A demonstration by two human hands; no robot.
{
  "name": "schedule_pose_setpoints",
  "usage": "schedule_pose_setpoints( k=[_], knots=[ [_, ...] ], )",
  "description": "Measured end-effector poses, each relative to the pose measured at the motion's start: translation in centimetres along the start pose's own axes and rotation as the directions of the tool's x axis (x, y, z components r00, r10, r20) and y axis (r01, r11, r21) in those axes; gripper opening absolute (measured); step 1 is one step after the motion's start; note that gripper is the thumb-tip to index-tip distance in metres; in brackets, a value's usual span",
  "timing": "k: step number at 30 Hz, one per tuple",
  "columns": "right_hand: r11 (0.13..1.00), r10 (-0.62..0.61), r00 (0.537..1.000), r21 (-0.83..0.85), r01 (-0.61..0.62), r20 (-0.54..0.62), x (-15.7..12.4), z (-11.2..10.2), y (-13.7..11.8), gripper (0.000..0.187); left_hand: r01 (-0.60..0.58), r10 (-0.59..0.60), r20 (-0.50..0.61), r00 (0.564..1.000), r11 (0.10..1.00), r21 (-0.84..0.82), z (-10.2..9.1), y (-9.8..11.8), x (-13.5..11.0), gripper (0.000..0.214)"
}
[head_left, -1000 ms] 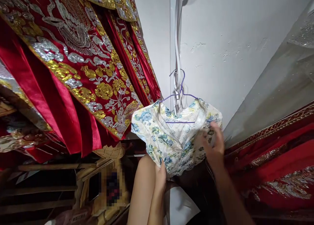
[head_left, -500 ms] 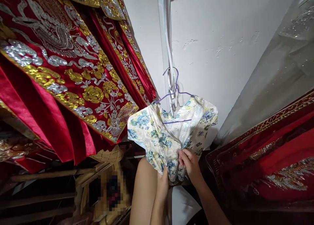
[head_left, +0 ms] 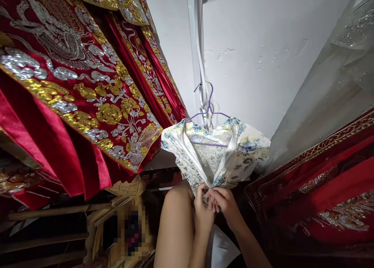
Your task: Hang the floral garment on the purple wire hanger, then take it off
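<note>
A white garment with blue and yellow flowers [head_left: 187, 168] hangs by its shoulders from a thin purple hanger [head_left: 209, 110]. Its V-shaped front opening comes together low down, where both hands meet. My left hand [head_left: 203, 205] is closed on the front edge at the bottom of the V. Right beside it, my right hand [head_left: 220, 201] pinches the other front edge, its fingers curled near the left fingertips. Whatever small fastener may lie between the fingers is hidden. The lower part of the garment is largely covered by my hands and wrists.
The hanger hooks onto a white strap [head_left: 201, 65] along a pale wall [head_left: 248, 34]. Red garments with gold and silver embroidery [head_left: 111, 112] hang at the left, above a wooden chair [head_left: 96, 221]. At the right are sheer sparkling fabric [head_left: 330, 85] and a red beaded garment [head_left: 336, 198].
My left hand has moved up and right from the lower hem area to join my right hand at the front. The neckline now lies more evenly spread, and the garment has shifted slightly right.
</note>
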State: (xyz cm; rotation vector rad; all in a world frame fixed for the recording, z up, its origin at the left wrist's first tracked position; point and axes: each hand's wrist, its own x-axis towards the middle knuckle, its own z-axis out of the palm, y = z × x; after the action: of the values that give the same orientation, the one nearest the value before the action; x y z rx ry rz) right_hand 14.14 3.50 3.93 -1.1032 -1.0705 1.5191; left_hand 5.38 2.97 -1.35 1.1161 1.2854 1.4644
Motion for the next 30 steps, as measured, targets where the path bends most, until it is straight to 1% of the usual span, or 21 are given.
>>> schedule_pose_setpoints(
  k=[1,2,3,5,7,10,12,15,17,19,20,22,23,24,26,27,28,29,30],
  knots=[
    [1.0,-0.009,1.0,-0.016,0.009,0.011,0.1,0.0,0.0,0.045,0.035,-0.034,0.025,0.999,0.998,-0.053,0.6,-0.1,0.0,0.022],
    [0.999,-0.016,1.0,-0.03,0.016,0.011,0.3,-0.2,-0.1,0.046,0.034,-0.032,0.031,0.999,0.996,-0.077,1.0,-0.2,0.0,0.019],
    [0.999,-0.021,1.0,-0.042,0.021,0.002,0.6,-0.4,-0.5,0.046,0.002,0.0,0.027,1.0,0.997,-0.071,1.3,-0.3,0.0,0.017],
    [0.998,-0.033,0.998,-0.048,0.031,-0.046,1.5,-0.9,-1.7,0.045,-0.086,0.086,0.024,0.996,0.996,-0.005,1.5,-0.2,0.0,0.014],
    [0.996,-0.085,0.991,-0.036,0.081,-0.106,2.7,-1.4,-3.9,0.041,-0.127,0.123,0.057,0.991,0.989,0.075,1.5,-0.1,0.1,0.019],
    [0.98,-0.201,0.968,-0.038,0.197,-0.151,5.0,-1.9,-8.4,0.036,-0.112,0.095,0.106,0.99,0.979,0.172,1.7,-0.1,0.0,0.023],
    [0.971,-0.239,0.955,-0.049,0.234,-0.173,6.5,-1.9,-11.6,0.037,-0.113,0.084,0.132,0.988,0.967,0.23,2.4,-0.2,-0.3,0.02],
    [0.933,-0.356,0.914,-0.023,0.359,-0.195,8.1,-1.7,-15.5,0.041,-0.142,0.086,0.2,0.976,0.948,0.285,3.8,-0.7,-1.2,0.019],
    [0.91,-0.407,0.888,-0.01,0.415,-0.215,8.5,-1.5,-17.1,0.042,-0.167,0.094,0.245,0.965,0.939,0.301,4.3,-1.2,-1.6,0.02],
    [0.903,-0.421,0.882,-0.005,0.43,-0.212,8.2,-1.3,-17.6,0.043,-0.165,0.079,0.264,0.961,0.934,0.319,4.2,-1.4,-1.6,0.018],
    [0.9,-0.428,0.882,-0.008,0.435,-0.196,8.0,-1.2,-17.6,0.043,-0.154,0.062,0.276,0.959,0.933,0.324,3.9,-1.2,-1.3,0.017],
    [0.892,-0.449,0.881,-0.026,0.451,-0.149,7.3,-1.0,-17.1,0.042,-0.141,0.043,0.31,0.95,0.943,0.3,2.9,0.4,-0.2,0.012],
    [0.888,-0.46,0.879,-0.039,0.459,-0.127,6.9,-0.8,-16.8,0.041,-0.149,0.059,0.318,0.946,0.952,0.266,2.3,1.9,0.6,0.007],
    [0.886,-0.464,0.879,-0.052,0.461,-0.11,6.5,-0.7,-16.5,0.039,-0.172,0.101,0.314,0.944,0.962,0.21,1.8,3.8,1.6,0.003],
    [0.893,-0.449,0.889,-0.072,0.444,-0.087,5.7,-0.4,-16.0,0.037,-0.285,0.26,0.193,0.946,0.952,0.116,1.0,8.5,3.6,0.026],
    [0.898,-0.437,0.896,-0.081,0.431,-0.081,5.3,-0.2,-15.9,0.036,-0.373,0.359,0.137,0.923,0.923,0.095,0.8,11.0,4.6,0.032],
    [0.901,-0.431,0.9,-0.092,0.424,-0.071,5.0,-0.1,-15.9,0.035,-0.481,0.469,0.121,0.875,0.87,0.107,0.6,13.4,5.6,0.033],
    [0.898,-0.435,0.899,-0.106,0.427,-0.057,4.7,-0.1,-16.0,0.034,-0.578,0.568,0.108,0.816,0.801,0.157,0.5,15.6,6.6,0.031],
    [0.887,-0.453,0.891,-0.122,0.445,-0.041,4.4,0.0,-16.1,0.034,-0.638,0.625,0.133,0.769,0.737,0.224,0.4,17.4,7.6,0.03]
  ],
)
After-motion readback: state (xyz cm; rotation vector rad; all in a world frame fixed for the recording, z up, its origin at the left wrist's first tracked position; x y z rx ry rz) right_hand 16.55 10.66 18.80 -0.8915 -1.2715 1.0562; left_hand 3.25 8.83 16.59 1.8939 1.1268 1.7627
